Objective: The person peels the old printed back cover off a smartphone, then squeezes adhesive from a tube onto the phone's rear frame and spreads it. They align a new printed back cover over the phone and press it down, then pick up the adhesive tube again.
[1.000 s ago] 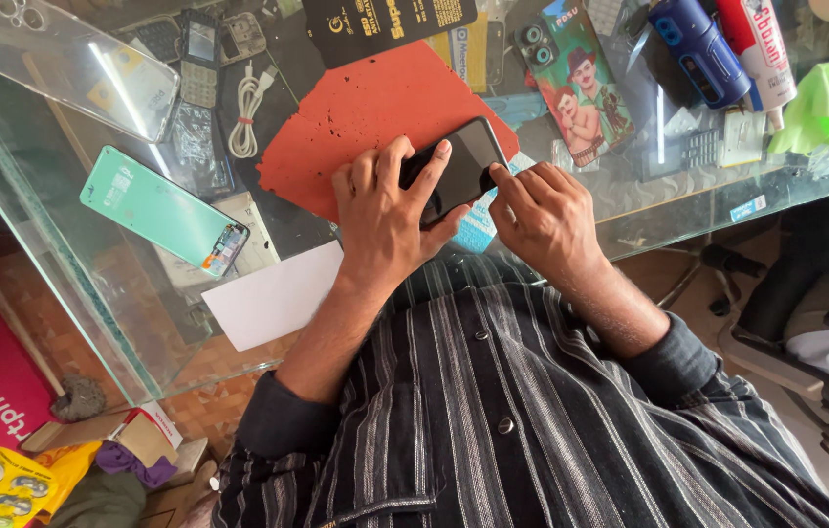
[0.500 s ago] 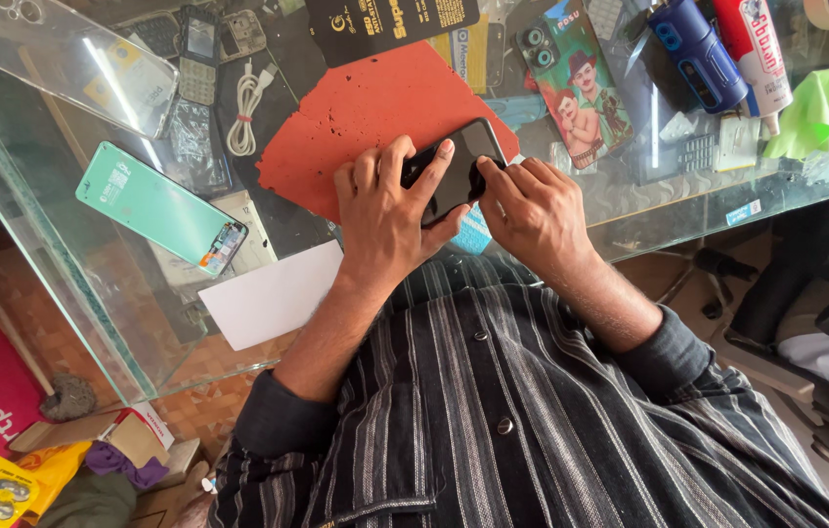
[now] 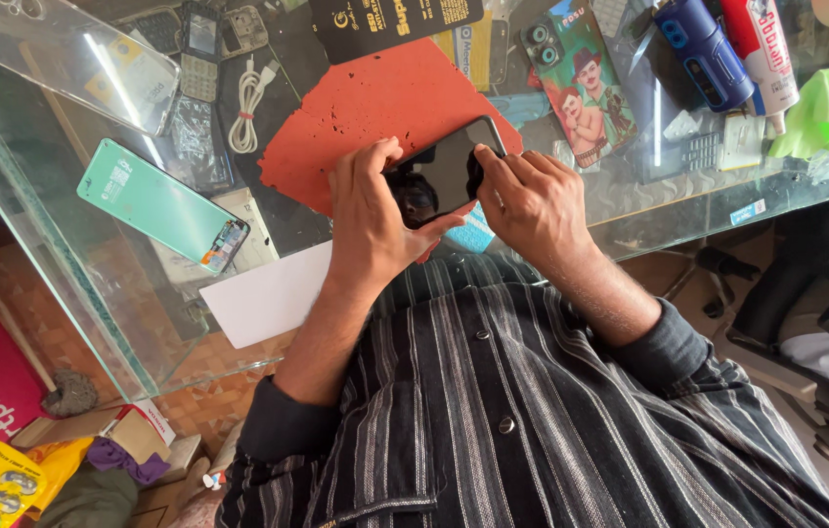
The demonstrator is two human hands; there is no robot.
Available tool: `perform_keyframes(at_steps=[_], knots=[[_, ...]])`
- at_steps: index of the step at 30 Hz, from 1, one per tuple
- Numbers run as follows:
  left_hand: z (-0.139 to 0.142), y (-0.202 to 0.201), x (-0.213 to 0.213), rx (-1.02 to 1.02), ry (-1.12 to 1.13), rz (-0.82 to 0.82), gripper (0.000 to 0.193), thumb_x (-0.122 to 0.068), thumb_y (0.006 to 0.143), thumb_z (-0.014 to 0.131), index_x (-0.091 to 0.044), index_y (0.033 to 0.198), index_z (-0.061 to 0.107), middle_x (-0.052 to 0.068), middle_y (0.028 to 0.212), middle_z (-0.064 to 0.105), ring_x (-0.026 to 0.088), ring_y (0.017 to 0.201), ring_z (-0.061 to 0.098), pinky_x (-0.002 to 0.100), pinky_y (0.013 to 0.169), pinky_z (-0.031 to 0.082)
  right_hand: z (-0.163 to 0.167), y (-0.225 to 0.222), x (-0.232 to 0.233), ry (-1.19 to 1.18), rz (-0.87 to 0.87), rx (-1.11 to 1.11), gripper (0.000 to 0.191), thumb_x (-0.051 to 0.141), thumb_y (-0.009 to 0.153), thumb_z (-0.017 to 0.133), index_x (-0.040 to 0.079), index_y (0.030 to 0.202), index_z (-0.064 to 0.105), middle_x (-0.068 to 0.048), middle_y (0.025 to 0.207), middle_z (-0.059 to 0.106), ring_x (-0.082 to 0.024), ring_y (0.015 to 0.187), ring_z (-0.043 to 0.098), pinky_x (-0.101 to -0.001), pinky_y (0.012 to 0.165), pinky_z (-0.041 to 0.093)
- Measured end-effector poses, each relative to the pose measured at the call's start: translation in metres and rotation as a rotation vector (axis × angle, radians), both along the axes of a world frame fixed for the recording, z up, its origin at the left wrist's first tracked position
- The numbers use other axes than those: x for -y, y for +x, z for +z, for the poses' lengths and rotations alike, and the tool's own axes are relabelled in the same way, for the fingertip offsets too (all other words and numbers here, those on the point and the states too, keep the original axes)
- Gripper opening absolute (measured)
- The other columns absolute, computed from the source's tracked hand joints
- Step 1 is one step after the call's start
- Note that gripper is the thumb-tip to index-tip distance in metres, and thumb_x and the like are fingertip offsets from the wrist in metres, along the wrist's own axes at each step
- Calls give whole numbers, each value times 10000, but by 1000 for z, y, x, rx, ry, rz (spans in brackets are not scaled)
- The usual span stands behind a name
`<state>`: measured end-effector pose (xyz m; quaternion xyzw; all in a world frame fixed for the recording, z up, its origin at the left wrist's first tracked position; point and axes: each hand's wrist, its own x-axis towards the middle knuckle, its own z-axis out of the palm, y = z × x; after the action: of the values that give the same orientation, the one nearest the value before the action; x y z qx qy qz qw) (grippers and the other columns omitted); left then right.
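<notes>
Fingers of both hands are wrapping around a black smartphone (image 3: 446, 171), a slim slab with rounded corners and a glossy dark screen that is reflecting light. The view is turned, with the person's striped shirt at the bottom. The left hand (image 3: 370, 220) is curling around the phone's lower end, its thumb lying along the edge nearest the shirt and its fingertips pressing the far edge. The right hand (image 3: 532, 200) is closing on the phone's other long side, fingers bent tight against the glass. The phone is sitting just above a rough, pitted red mat (image 3: 375, 112) with ragged edges, which is lying on a clear glass counter (image 3: 63, 293). A mint-green phone (image 3: 162, 205), flat and rectangular, is resting well apart on the glass, near a coiled white cable (image 3: 248, 103). A plain white sheet of paper (image 3: 273, 298) is lying just beside the left wrist.
</notes>
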<state>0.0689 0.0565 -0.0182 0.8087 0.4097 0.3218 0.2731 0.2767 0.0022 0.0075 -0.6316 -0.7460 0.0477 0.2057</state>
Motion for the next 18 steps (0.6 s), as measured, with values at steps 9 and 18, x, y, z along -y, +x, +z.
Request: perform_keyframes(at_steps=[9,18], knots=[[1,-3,-25,70,-294,71,521,-27,864,835,-68,1282,526,41,961,720,203,854,689,323,777,568,-1,0,0,7,25,33,305,28,915,721,-5,1219,709,-33,743,577,-207,678,585,-363,629,482],[12,0,-46,-37,-404,17,548,-60,798,869,-33,1202,499,37,805,749,202,690,730,346,631,560,-2,-1,3,4,8,36,328,23,907,724,-4,1233,714,-28,732,572,-202,676,582,-358,621,480]])
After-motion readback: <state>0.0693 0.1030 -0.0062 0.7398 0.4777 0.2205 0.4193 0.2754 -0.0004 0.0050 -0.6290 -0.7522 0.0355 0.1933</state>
